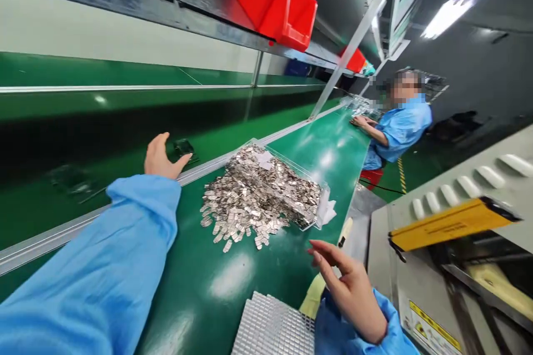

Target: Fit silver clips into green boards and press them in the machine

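Note:
My left hand (160,158) reaches over the far edge strip of the green bench, thumb and fingers apart, holding nothing. Just beyond its thumb lies a small dark object (183,150) whose kind I cannot make out. My right hand (347,285) hovers above the bench's near edge, its fingers loosely curved and apart, with nothing between them. Between the two hands a heap of small flat metal pieces (245,205) spills out of a clear plastic tray (322,213). A silvery gridded tray or block (270,327) sits at the near edge, left of my right hand.
Red bins (275,0) stand on the shelf above. A slanted metal post (350,47) rises from the bench's far edge. To the right is a beige machine with a yellow bar (453,224). A co-worker in blue (402,127) is farther along the bench.

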Demonstrator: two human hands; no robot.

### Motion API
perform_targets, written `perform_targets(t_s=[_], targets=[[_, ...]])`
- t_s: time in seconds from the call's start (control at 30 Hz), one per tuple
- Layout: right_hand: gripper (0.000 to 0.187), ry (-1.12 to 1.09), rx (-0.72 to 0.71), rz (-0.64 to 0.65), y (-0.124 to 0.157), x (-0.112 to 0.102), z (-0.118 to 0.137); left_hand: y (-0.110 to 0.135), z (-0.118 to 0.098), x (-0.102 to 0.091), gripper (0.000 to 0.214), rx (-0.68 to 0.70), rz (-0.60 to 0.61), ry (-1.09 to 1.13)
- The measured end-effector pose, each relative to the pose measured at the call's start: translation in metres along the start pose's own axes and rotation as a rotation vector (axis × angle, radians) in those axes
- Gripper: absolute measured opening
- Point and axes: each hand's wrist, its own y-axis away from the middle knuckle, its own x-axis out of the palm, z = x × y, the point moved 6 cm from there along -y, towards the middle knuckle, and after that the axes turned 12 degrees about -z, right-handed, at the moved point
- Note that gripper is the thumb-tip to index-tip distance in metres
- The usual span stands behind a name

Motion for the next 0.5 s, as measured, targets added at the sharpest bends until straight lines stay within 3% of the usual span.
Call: perform_targets(t_s=[0.13,0.2,0.27,0.37,0.5], targets=[[0.033,-0.049,0.093,0.070,-0.005,0.031,-0.030,0.023,-0.011,-0.050,0.058,0.170,-0.190,-0.089],[0.033,-0.057,0.106,0.054,-0.007,0.040,-0.035,0.036,-0.009,-0.082,0.063,0.236,-0.272,-0.123],[0.030,-0.050,0.083,0.045,-0.010,0.047,-0.034,0.045,0.004,-0.114,0.078,0.215,-0.358,-0.160],[0.024,-0.032,0.033,0.059,-0.014,0.057,-0.026,0.043,0.041,-0.145,0.102,-0.045,-0.387,-0.290],[0.019,-0.007,-0.061,0.105,-0.021,0.071,-0.011,0.032,0.083,-0.147,0.122,-0.448,-0.167,-0.514]])
